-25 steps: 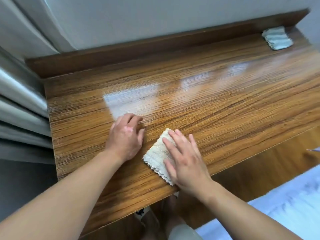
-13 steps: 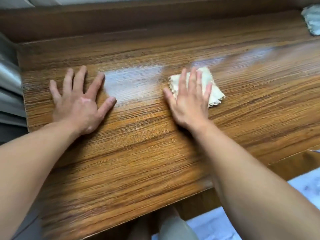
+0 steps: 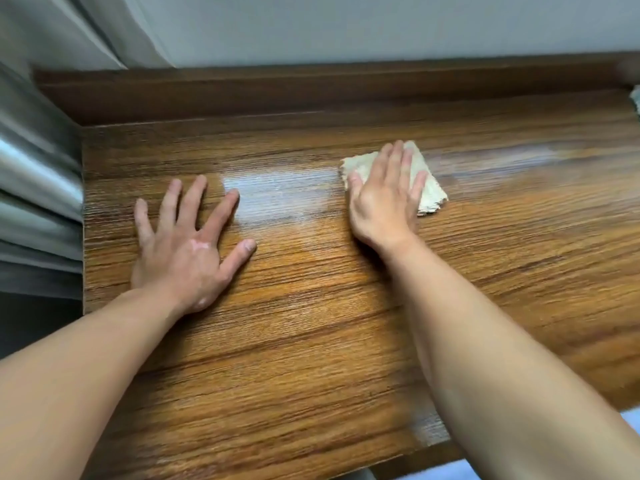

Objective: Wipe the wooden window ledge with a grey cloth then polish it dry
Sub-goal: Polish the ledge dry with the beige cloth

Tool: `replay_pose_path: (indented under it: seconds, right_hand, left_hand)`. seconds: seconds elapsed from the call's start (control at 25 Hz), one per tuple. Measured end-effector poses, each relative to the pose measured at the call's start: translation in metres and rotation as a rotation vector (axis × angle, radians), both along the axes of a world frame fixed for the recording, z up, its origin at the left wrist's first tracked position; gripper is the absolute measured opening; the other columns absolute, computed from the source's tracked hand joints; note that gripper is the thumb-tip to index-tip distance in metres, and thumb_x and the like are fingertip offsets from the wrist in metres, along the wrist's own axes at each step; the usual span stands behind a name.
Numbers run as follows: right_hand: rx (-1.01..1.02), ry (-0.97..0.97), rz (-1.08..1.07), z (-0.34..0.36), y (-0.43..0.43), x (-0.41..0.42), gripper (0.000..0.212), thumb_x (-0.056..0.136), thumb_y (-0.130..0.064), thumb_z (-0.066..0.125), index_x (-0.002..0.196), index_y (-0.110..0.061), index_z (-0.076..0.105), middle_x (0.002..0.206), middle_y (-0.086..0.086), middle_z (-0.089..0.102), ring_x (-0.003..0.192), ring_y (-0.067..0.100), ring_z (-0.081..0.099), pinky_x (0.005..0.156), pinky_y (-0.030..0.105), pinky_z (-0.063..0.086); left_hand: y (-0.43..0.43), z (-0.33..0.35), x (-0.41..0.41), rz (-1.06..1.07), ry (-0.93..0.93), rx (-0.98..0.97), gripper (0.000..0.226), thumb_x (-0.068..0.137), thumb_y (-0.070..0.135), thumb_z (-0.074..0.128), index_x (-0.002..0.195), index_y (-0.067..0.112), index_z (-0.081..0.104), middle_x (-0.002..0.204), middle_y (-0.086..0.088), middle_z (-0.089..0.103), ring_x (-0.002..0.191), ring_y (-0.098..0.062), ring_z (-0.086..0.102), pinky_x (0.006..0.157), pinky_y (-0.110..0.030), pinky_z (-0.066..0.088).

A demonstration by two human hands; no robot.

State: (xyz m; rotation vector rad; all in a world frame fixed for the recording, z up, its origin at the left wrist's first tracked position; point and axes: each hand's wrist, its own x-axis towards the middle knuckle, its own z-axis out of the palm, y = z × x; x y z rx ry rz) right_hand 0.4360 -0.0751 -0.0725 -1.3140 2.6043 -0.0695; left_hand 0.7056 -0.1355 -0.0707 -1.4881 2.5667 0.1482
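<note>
Comparing with a second ago, the folded cream cloth [image 3: 431, 192] is found carried away from the front edge, where it lay just beside the left hand [image 3: 183, 251], to the rear half of the wooden window ledge [image 3: 311, 341], well apart from that hand. It is pinned under the right hand [image 3: 384, 202], whose fingers are straight and pressed flat on it, gripping nothing. The left hand, loosely curled then, is now spread wide, palm down on bare wood near the curtain [image 3: 34, 168]. A glossy patch [image 3: 277, 199] is seen between the hands.

A sliver of the grey cloth [image 3: 636, 105] is left at the far right edge, so the wet wipe is judged done and a dry polishing stroke is under way.

The ledge's long axis, like its grain, runs left to right. The cloth is set skewed to that grain, one corner turned toward the back rail. It looks nearly square, though much of it is hidden.
</note>
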Motion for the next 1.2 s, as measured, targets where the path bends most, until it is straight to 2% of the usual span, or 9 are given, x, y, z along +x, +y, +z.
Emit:
replay_pose_path:
  seconds: [0.2, 0.28, 0.48, 0.64, 0.72, 0.8, 0.88, 1.0, 1.2]
  right_hand:
    - [0.043, -0.078, 0.992, 0.014, 0.143, 0.108, 0.073, 0.106, -0.054, 0.03, 0.163, -0.013, 0.015, 0.171, 0.007, 0.005, 0.158, 0.022, -0.003, 0.124, 0.057, 0.01]
    - [0.014, -0.001, 0.933, 0.007, 0.117, 0.035, 0.071, 0.106, -0.057, 0.023, 0.164, -0.019, 0.011, 0.171, 0.005, 0.003, 0.158, 0.02, -0.004, 0.124, 0.058, 0.011]
    - [0.033, 0.017, -0.003, 0.009, -0.042, -0.062, 0.073, 0.105, -0.056, 0.015, 0.164, -0.014, 0.004, 0.171, 0.016, -0.005, 0.158, 0.028, -0.009, 0.124, 0.06, 0.002]
    - [0.017, -0.106, 0.678, 0.013, 0.047, 0.085, 0.078, 0.103, -0.062, 0.015, 0.164, -0.014, 0.005, 0.171, 0.011, -0.008, 0.157, 0.023, -0.015, 0.125, 0.056, -0.001]
    - [0.019, -0.143, 0.954, 0.019, 0.1, 0.078, 0.071, 0.105, -0.059, 0.018, 0.164, -0.02, 0.011, 0.172, 0.006, -0.003, 0.158, 0.019, -0.011, 0.125, 0.053, 0.0]
    - [-0.01, -0.11, 0.881, 0.013, 0.079, 0.014, 0.065, 0.106, -0.057, 0.014, 0.163, -0.027, 0.021, 0.172, 0.006, 0.009, 0.158, 0.02, 0.003, 0.126, 0.052, 0.007]
    - [-0.084, -0.044, 0.526, 0.007, 0.017, -0.045, 0.068, 0.104, -0.06, 0.013, 0.158, -0.026, 0.035, 0.165, 0.013, 0.026, 0.152, 0.029, 0.021, 0.123, 0.056, 0.021]
    - [-0.095, 0.008, 0.163, 0.006, -0.065, -0.025, 0.063, 0.106, -0.045, 0.026, 0.16, -0.013, 0.027, 0.165, 0.017, 0.025, 0.154, 0.03, 0.016, 0.125, 0.056, 0.012]
    - [-0.04, -0.133, 0.981, 0.015, 0.07, 0.103, 0.066, 0.108, -0.041, 0.032, 0.163, -0.011, 0.011, 0.172, 0.006, 0.008, 0.159, 0.022, 0.002, 0.127, 0.05, -0.005]
  left_hand:
    - [0.003, 0.006, -0.005, 0.014, -0.035, 0.021, 0.087, 0.078, 0.083, -0.012, 0.156, 0.047, 0.003, 0.169, -0.002, 0.001, 0.155, -0.029, -0.005, 0.12, -0.063, 0.002]
    - [0.002, 0.007, -0.009, 0.012, -0.04, 0.031, 0.086, 0.078, 0.083, -0.015, 0.155, 0.047, -0.004, 0.169, -0.001, -0.004, 0.155, -0.028, -0.009, 0.121, -0.062, 0.0]
    - [0.0, 0.005, -0.003, 0.007, -0.048, 0.012, 0.083, 0.08, 0.083, -0.011, 0.156, 0.048, -0.004, 0.169, -0.002, -0.002, 0.155, -0.029, -0.006, 0.121, -0.061, 0.001]
    - [-0.001, 0.004, 0.002, 0.024, 0.017, 0.03, 0.072, 0.09, 0.073, 0.003, 0.156, 0.046, 0.014, 0.169, 0.0, 0.009, 0.155, -0.027, 0.001, 0.122, -0.061, 0.002]
    - [0.0, 0.004, -0.001, 0.034, 0.048, 0.037, 0.067, 0.093, 0.067, 0.007, 0.156, 0.046, 0.018, 0.169, 0.002, 0.009, 0.156, -0.025, 0.001, 0.122, -0.06, 0.001]
    - [0.001, 0.002, -0.003, 0.03, 0.051, 0.042, 0.066, 0.093, 0.065, 0.006, 0.156, 0.047, 0.013, 0.17, 0.004, 0.004, 0.156, -0.024, -0.003, 0.122, -0.059, -0.001]
    - [0.0, 0.001, -0.002, 0.034, 0.062, 0.038, 0.065, 0.093, 0.065, 0.005, 0.156, 0.048, 0.01, 0.17, 0.005, 0.001, 0.156, -0.023, -0.006, 0.122, -0.058, -0.003]
    - [-0.001, 0.0, 0.003, 0.038, 0.079, 0.032, 0.064, 0.094, 0.063, 0.006, 0.156, 0.046, 0.013, 0.169, 0.005, 0.004, 0.156, -0.023, -0.003, 0.123, -0.058, -0.002]
    - [-0.001, 0.0, 0.006, 0.11, 0.397, 0.068, 0.063, 0.094, 0.053, 0.023, 0.154, 0.032, 0.031, 0.165, 0.004, 0.028, 0.154, -0.018, 0.015, 0.124, -0.053, 0.004]
